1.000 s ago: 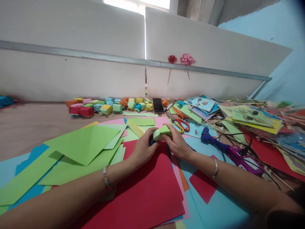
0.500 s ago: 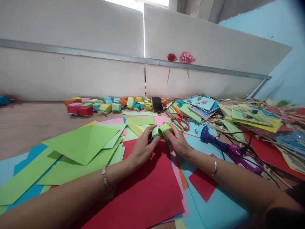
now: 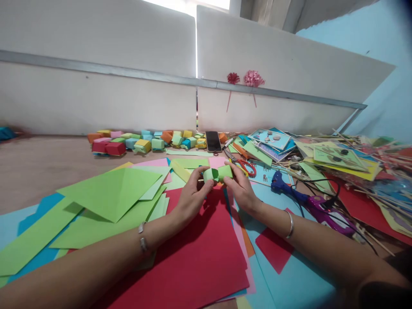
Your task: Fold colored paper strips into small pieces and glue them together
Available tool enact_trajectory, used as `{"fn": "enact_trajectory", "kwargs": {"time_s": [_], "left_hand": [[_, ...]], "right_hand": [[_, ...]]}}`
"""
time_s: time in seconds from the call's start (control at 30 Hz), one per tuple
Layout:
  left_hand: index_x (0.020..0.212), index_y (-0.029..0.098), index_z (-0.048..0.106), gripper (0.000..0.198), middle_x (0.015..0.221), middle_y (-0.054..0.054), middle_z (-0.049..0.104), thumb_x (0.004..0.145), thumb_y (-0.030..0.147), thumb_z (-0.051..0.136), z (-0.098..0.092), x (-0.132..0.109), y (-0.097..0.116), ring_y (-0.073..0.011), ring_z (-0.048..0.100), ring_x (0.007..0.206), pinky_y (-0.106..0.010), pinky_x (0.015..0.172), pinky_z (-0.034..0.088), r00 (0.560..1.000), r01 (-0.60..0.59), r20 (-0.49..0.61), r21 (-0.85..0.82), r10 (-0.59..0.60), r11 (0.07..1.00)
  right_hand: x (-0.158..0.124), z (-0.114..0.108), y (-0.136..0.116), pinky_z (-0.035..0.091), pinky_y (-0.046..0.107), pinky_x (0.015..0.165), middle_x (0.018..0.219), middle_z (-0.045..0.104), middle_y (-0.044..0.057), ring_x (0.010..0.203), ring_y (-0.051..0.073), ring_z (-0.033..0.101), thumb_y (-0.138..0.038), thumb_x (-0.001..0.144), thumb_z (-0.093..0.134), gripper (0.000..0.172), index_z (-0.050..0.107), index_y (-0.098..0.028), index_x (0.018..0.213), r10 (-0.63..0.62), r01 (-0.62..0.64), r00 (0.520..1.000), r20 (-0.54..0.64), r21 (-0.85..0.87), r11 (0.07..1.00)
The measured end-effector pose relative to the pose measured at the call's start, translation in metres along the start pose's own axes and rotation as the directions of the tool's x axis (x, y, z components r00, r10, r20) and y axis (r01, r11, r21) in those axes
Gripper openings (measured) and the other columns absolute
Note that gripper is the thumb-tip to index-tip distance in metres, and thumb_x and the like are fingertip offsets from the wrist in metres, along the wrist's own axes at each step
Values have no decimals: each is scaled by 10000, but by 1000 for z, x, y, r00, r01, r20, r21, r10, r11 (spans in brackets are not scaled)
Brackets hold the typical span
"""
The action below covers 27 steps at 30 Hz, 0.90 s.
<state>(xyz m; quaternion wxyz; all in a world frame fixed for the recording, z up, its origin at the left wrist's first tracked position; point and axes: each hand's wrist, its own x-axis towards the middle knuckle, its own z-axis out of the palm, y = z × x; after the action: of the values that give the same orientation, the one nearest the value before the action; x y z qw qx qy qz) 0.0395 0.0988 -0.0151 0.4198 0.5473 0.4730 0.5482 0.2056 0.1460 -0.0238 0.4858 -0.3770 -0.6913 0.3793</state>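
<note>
My left hand (image 3: 193, 195) grips a pale green folded paper piece (image 3: 210, 175) between thumb and fingers. Beside it, my right hand (image 3: 241, 189) holds a brighter green paper box (image 3: 225, 172) by its right side. The two pieces touch or overlap where they meet; the exact joint is too small to make out. Both hands are above the far end of a large red sheet (image 3: 206, 249). Green sheets (image 3: 112, 193) lie in a loose pile to the left of my left hand.
Small coloured paper boxes (image 3: 116, 148) line the back, beside a phone (image 3: 213, 141). Red-handled scissors (image 3: 247, 167) lie beyond my right hand. A blue and purple glue gun (image 3: 322, 210) with a black cable, cards (image 3: 270, 138) and sticks crowd the right side.
The held green pieces have turned slightly, so more of the pale piece's rounded side and the bright box's flat side show. My fingers have shifted a little around them.
</note>
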Motion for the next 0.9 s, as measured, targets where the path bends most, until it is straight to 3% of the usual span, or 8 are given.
{"fn": "enact_trajectory", "kwargs": {"time_s": [0.17,0.37,0.5,0.73,0.9], "left_hand": [[1152,246,534,295,944,-33,666,905,405,543,1,2,2,-207,667,906,-368,848,509,1000,-21,-22,-92,19,996],[1075,218,552,252,899,-5,619,897,397,546,2,4,0,-162,621,757,-313,731,520,999,-26,-48,-57,24,998],[1126,214,542,295,842,19,578,899,403,550,0,5,-1,-155,619,692,-308,690,515,998,-22,-58,-23,20,1000],[1226,199,590,427,977,-38,632,901,472,544,-2,7,-3,-181,604,829,-332,798,514,994,-57,-88,13,58,998],[1320,201,562,502,1171,-85,656,895,467,544,-3,4,-2,-225,617,990,-373,899,498,999,-35,-35,3,35,999]], "right_hand": [[0,0,3,497,437,973,1275,594,67,1165,263,557,-340,851,575,506,541,-299,1354,37,-38,999,15,84,996],[-1,1,1,437,450,1058,1313,576,87,1188,263,549,-310,822,575,518,558,-249,1335,30,-33,999,45,67,997],[-3,3,-3,472,436,1020,1324,567,96,1156,244,570,-291,821,565,460,563,-242,1279,-32,28,996,81,44,999],[-9,6,-5,525,421,957,1306,543,123,1164,249,581,-266,833,566,478,509,-236,1307,-154,159,981,120,-38,986],[-10,6,-4,479,460,1030,1339,536,129,1262,285,527,-226,800,622,569,466,-227,1348,-190,208,975,120,-170,963]]}}
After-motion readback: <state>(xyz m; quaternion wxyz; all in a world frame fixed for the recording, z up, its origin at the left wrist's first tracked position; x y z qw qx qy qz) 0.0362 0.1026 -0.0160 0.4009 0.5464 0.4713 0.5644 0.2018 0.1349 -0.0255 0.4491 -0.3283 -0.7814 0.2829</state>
